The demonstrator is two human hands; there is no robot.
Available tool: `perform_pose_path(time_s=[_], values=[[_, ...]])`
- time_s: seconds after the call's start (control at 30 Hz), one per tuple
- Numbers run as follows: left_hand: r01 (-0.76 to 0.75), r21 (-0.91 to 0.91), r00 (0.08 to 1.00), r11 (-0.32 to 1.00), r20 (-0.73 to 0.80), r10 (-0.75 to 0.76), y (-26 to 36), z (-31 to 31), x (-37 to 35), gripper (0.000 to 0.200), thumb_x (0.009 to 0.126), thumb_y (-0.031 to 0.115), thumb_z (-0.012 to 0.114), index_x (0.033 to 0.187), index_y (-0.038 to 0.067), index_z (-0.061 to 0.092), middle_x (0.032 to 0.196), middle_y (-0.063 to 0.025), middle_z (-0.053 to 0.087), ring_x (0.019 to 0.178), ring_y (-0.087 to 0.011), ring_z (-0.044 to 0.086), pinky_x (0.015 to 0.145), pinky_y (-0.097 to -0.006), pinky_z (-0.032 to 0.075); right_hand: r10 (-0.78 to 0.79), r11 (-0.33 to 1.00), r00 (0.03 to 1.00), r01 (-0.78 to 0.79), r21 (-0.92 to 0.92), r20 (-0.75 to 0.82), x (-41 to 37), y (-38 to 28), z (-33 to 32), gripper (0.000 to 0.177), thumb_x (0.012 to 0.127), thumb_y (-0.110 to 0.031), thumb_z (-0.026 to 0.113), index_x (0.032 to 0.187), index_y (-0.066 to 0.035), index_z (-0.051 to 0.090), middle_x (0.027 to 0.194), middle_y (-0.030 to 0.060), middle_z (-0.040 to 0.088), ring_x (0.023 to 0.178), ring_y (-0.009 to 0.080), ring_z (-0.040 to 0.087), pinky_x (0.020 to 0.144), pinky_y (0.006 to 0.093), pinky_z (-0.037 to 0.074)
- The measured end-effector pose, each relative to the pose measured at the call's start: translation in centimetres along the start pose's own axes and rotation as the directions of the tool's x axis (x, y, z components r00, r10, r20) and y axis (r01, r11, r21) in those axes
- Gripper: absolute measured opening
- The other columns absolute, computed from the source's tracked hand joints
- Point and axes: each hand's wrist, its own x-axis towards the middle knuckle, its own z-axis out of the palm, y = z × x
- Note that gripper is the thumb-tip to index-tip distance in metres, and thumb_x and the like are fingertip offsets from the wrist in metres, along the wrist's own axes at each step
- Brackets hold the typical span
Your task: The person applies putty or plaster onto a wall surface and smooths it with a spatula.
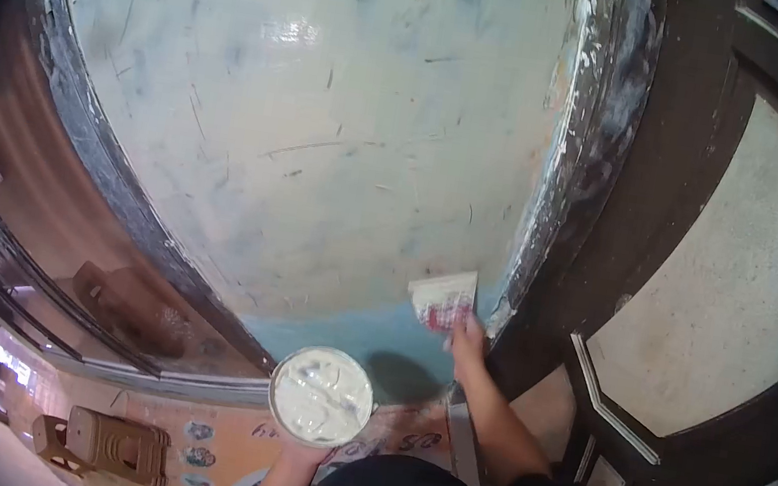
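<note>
My right hand (466, 345) is closed around a wide putty knife (444, 297), whose pale, putty-smeared blade lies against the wall panel. A round tub of white putty (322, 396) rests on my left hand (305, 452), which supports it from below; most of its fingers are hidden under the tub. Putty inside looks wet and stirred, with a few dark marks. The panel (305, 130) has a pale, streaked coat over most of it, with a bare light-blue strip (345, 332) along its lower edge, just below the knife.
Dark wooden door framing (661, 173) with pale panels stands at the right. A dark, putty-flecked trim (114, 132) borders the panel's left side. Stacked brown plastic stools (115, 446) stand at lower left, beside an orange printed banner (214, 438).
</note>
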Motion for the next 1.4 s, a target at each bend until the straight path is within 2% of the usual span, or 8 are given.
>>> perform_pose_path(time_s=[0.13, 0.4, 0.67, 0.9, 1.07, 1.2, 1.23, 1.4], values=[[-0.057, -0.006, 0.998, 0.998, 0.03, 0.057, 2.0, -0.4, 0.4, 0.065, 0.095, 0.057, 0.042, 0.143, 0.014, 0.046, 0.148, -0.0142, 0.045, 0.135, -0.0372, 0.044, 0.112, -0.0587, 0.034, 0.07, 0.996, 0.995, -0.066, -0.061, 0.072, -3.7, 3.3, -0.1, 0.023, 0.104, -0.029, 0.051, 0.112, -0.009, 0.06, 0.082, -0.0023, 0.06, 0.058, 0.0055, 0.047, 0.049, 0.0227, 0.037], [0.0, -0.172, 1.0, 0.985, 0.03, 0.005, 5.2, -0.4, 1.4, 0.062, 0.097, 0.055, 0.04, 0.144, 0.014, 0.045, 0.149, -0.0135, 0.044, 0.137, -0.0374, 0.042, 0.114, -0.0596, 0.03, -0.297, 0.953, 0.945, 0.283, 0.113, 0.138, 0.5, -6.3, 10.5, 0.024, 0.105, -0.028, 0.05, 0.106, -0.006, 0.059, 0.085, -0.0014, 0.062, 0.061, 0.0059, 0.048, 0.054, 0.0218, 0.038], [0.028, -0.18, 0.985, 0.983, 0.173, 0.004, 8.6, -1.0, 1.2, 0.069, 0.094, 0.059, 0.042, 0.147, 0.015, 0.042, 0.153, -0.0134, 0.04, 0.139, -0.0393, 0.039, 0.114, -0.0649, 0.026, 0.119, 0.987, 0.988, -0.107, -0.116, 0.099, -6.1, 5.0, 8.0, 0.027, 0.104, -0.031, 0.05, 0.109, -0.006, 0.061, 0.076, -0.0029, 0.054, 0.059, 0.0059, 0.048, 0.052, 0.024, 0.039], [0.045, -0.173, 0.997, 0.984, 0.074, -0.032, 10.2, -0.9, 0.0, 0.067, 0.094, 0.058, 0.042, 0.146, 0.015, 0.042, 0.151, -0.0134, 0.042, 0.138, -0.0394, 0.04, 0.114, -0.0666, 0.026, -0.259, 0.958, 0.931, 0.282, -0.057, 0.257, -1.2, 0.4, 13.9, 0.032, 0.102, -0.038, 0.053, 0.103, -0.007, 0.062, 0.076, -0.0023, 0.057, 0.059, 0.0069, 0.05, 0.054, 0.0235, 0.041], [0.031, -0.125, 0.999, 0.992, 0.046, -0.025, 11.7, -3.0, -0.6, 0.065, 0.095, 0.056, 0.042, 0.145, 0.015, 0.043, 0.15, -0.0127, 0.043, 0.137, -0.0379, 0.042, 0.114, -0.0624, 0.03, 0.105, 0.956, 0.99, -0.126, -0.267, -0.093, -5.7, 6.6, 11.9, 0.033, 0.102, -0.038, 0.054, 0.096, -0.006, 0.061, 0.072, -0.0019, 0.055, 0.064, 0.0085, 0.05, 0.058, 0.0269, 0.042], [0.176, -0.442, 0.983, 0.88, 0.131, -0.131, 13.1, -4.5, -1.1, 0.067, 0.095, 0.06, 0.04, 0.145, 0.016, 0.043, 0.151, -0.0118, 0.043, 0.138, -0.0373, 0.041, 0.114, -0.0628, 0.029, 0.141, 0.981, 0.99, -0.135, -0.138, 0.032, -7.5, 5.7, 12.4, 0.033, 0.103, -0.038, 0.051, 0.103, -0.007, 0.062, 0.075, -0.0028, 0.057, 0.058, 0.0064, 0.045, 0.053, 0.0258, 0.04], [0.114, -0.236, 0.992, 0.965, 0.075, -0.099, 13.5, -3.6, -1.3, 0.066, 0.095, 0.059, 0.04, 0.145, 0.016, 0.044, 0.151, -0.0118, 0.043, 0.138, -0.0376, 0.041, 0.115, -0.0638, 0.026, 0.042, 0.995, 0.995, -0.034, -0.092, 0.093, -6.6, 4.2, 13.6, 0.033, 0.103, -0.038, 0.052, 0.103, -0.007, 0.062, 0.076, -0.003, 0.057, 0.059, 0.0063, 0.045, 0.054, 0.025, 0.039], [0.198, -0.301, 0.978, 0.933, 0.126, -0.167, 14.3, -2.9, -1.3, 0.068, 0.095, 0.06, 0.038, 0.145, 0.014, 0.044, 0.152, -0.0127, 0.042, 0.139, -0.0387, 0.039, 0.115, -0.0648, 0.024, -0.245, 0.969, 0.961, 0.247, -0.002, 0.132, -3.1, 0.3, 19.9, 0.032, 0.103, -0.037, 0.053, 0.1, -0.007, 0.063, 0.077, -0.0032, 0.057, 0.062, 0.0061, 0.046, 0.056, 0.0246, 0.037]])
